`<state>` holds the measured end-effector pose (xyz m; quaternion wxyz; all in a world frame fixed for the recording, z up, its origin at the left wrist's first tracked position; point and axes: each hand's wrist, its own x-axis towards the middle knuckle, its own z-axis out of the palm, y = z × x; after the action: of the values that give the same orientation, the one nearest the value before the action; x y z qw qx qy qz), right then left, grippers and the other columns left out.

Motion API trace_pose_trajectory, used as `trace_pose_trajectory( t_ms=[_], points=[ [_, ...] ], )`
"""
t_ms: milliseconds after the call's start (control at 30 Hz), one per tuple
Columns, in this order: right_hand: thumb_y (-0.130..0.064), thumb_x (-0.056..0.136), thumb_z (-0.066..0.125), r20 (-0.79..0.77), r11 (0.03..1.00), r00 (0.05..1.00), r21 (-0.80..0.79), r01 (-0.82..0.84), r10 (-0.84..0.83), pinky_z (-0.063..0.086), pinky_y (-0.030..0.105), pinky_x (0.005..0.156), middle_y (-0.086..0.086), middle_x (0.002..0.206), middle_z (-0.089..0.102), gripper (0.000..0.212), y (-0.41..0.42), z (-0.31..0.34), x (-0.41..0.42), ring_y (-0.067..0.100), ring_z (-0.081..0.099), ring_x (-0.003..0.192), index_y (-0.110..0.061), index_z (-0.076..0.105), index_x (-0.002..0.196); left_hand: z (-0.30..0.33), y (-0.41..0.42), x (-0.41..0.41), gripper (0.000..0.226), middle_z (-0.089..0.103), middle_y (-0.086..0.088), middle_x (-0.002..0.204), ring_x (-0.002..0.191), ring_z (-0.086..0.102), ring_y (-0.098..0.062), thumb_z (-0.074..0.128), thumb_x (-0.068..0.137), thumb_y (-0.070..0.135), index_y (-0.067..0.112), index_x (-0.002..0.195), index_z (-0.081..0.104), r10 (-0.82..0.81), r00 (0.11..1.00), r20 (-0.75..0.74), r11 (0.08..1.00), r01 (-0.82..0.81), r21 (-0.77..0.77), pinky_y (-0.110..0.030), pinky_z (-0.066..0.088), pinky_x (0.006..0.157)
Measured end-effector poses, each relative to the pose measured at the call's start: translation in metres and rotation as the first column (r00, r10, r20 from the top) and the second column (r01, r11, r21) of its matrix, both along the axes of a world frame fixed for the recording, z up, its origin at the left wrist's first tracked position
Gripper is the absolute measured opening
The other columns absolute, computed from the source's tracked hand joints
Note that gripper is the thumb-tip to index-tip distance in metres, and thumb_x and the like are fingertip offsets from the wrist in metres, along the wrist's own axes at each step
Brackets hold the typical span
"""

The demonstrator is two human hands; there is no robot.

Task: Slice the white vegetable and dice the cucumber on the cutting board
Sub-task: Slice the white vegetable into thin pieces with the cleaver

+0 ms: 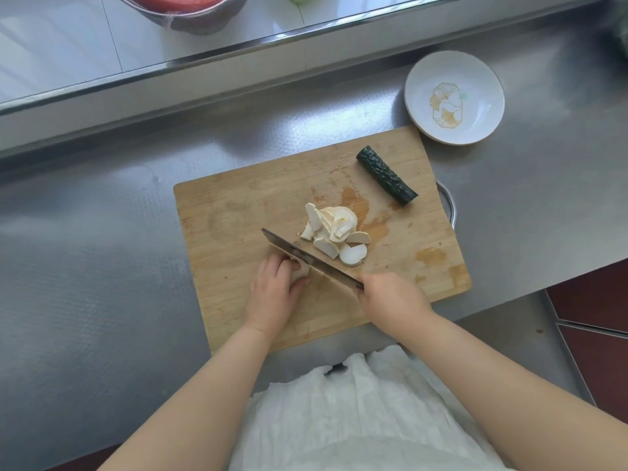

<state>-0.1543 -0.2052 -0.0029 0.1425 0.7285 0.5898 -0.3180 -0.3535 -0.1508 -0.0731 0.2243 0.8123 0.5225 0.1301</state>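
A wooden cutting board [238,212] lies on the steel counter. My left hand [275,290] grips a small remaining piece of the white vegetable [301,272] with curled fingers. My right hand [390,300] holds the handle of a cleaver [306,258], whose blade stands against the piece, right beside my left fingers. A pile of white slices [334,232] lies just beyond the blade. A dark green cucumber piece [385,175] lies whole near the board's far right corner.
A white plate [482,79] with a gold pattern sits on the counter [102,266] beyond the board's right corner. A metal bowl [190,18] stands on the raised shelf at the back. The counter's edge drops off at right, near a metal handle [448,205].
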Motion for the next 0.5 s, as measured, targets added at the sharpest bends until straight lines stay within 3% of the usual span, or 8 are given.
trace_pose_trajectory(
  t_ms=[167,300,400,500],
  points=[
    [-0.027,0.098,0.037,0.014,0.999,0.999,-0.024,-0.031,0.031,0.029,0.027,0.043,-0.007,0.06,0.043,0.022,-0.008,0.0,0.007,0.021,0.048,0.058,-0.022,0.059,0.1,0.001,-0.004,-0.003,0.019,0.062,-0.009,0.089,0.083,0.057,-0.03,0.077,0.075,0.019,0.007,0.086,0.067,-0.052,0.999,0.015,0.997,0.051,0.058,-0.035,0.047,0.063],
    [-0.019,0.096,0.04,0.015,1.0,1.0,0.006,-0.013,0.013,0.031,0.027,0.045,-0.001,0.077,0.062,0.025,-0.017,0.003,-0.004,0.024,0.054,0.064,-0.028,0.057,0.112,0.002,-0.004,0.006,0.009,0.062,-0.012,0.079,0.072,0.058,-0.033,0.071,0.082,0.011,0.003,0.079,0.067,0.007,0.999,0.042,0.99,-0.013,0.144,-0.034,0.044,0.055],
    [-0.016,0.096,0.042,-0.015,1.0,1.0,0.023,0.005,-0.005,0.03,0.026,0.043,-0.001,0.081,0.066,0.027,-0.02,0.009,-0.01,0.023,0.059,0.067,-0.029,0.056,0.114,-0.002,-0.007,0.008,0.025,0.062,-0.014,0.078,0.069,0.056,-0.033,0.053,0.09,0.02,0.001,0.079,0.065,0.029,0.998,0.05,0.98,-0.038,0.198,-0.035,0.045,0.054],
    [-0.014,0.094,0.044,0.024,0.999,0.999,0.038,-0.03,0.029,0.018,0.025,0.04,-0.004,0.074,0.061,0.025,-0.02,0.014,-0.013,0.021,0.047,0.058,-0.027,0.057,0.112,-0.007,-0.011,0.009,0.034,0.062,-0.016,0.078,0.068,0.056,-0.034,0.046,0.095,0.023,-0.002,0.08,0.064,0.05,0.997,0.064,0.977,-0.062,0.203,-0.038,0.048,0.056]
  ],
)
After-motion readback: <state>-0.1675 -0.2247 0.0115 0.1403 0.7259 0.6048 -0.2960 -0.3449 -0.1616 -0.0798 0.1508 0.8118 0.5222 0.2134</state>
